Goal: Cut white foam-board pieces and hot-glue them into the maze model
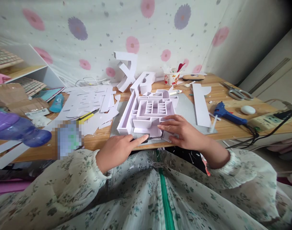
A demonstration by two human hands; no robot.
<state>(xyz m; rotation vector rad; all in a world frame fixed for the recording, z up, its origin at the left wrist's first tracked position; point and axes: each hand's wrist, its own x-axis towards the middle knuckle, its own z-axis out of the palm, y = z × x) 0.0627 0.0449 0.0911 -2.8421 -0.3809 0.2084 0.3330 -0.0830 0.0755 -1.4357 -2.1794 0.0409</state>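
A hollow white foam-board character (152,110), its walls standing up from a flat base, lies in front of me on a grey cutting mat (187,103). My left hand (118,147) is closed on a thin black tool (150,138) at the character's front edge, the index finger stretched along it. Whether that tool is a knife or tweezers I cannot tell. My right hand (181,131) grips the front right corner of the character, its fingers over the walls and the thumb low near the tool's tip.
Two finished white characters (128,68) stand behind. Paper sheets (81,102) and a yellow utility knife (88,115) lie left. To the right are a white strip (201,107), a blue glue gun (228,114), scissors (239,92) and a power strip (265,121). A paper cup (171,78) stands behind.
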